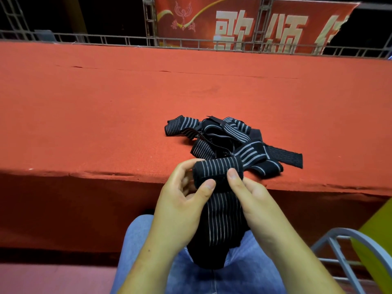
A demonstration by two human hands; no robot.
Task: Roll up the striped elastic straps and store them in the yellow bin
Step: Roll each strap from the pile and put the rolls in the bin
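Red cloth covers the worktop, and a pile of striped straps lies near its front edge. Just in front of it, the left grip and right grip pinch a half-made roll, thumbs on top. Its tail hangs to the lap. The strap looks soft, light and stretchy, so the roll may spring loose. It seems best to hold it at both ends.

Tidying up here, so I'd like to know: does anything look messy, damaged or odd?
The loose straps lie in a tangled heap near the front edge of the platform. The banner behind has a ragged, torn right edge. The held strap is only partly rolled.
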